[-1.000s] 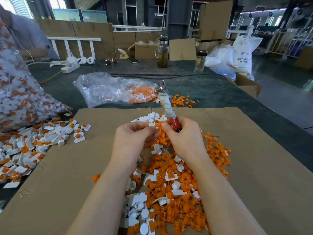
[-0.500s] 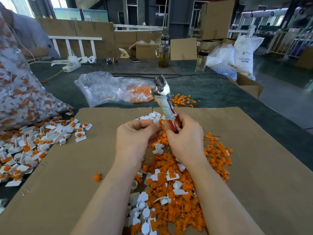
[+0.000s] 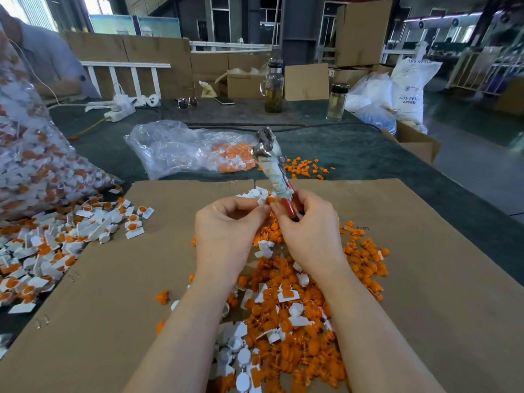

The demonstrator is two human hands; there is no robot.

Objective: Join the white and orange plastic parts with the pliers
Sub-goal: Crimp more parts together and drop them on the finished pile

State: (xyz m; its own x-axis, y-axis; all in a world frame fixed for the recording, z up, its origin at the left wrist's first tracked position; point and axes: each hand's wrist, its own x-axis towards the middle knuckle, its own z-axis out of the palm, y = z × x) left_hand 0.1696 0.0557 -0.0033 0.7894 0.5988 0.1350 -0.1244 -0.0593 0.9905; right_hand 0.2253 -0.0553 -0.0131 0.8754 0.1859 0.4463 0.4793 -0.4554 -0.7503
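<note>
My left hand (image 3: 226, 222) pinches a small white plastic part (image 3: 262, 200); my right hand (image 3: 307, 222) grips the red-handled metal pliers (image 3: 273, 168), head up. Fitting stage, I reckon. Next: seat it, squeeze.

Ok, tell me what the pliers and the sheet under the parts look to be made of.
Pliers: shiny grey head, likely bare metal; red glossy handles, probably plastic or rubber sleeves, partly wrapped in something pale. Sheet: matt brown, creased and stapled, looks like corrugated cardboard.

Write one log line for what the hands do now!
left hand: pinches white part | right hand: grips pliers, head up | stage: fitting parts, not pressed
</note>
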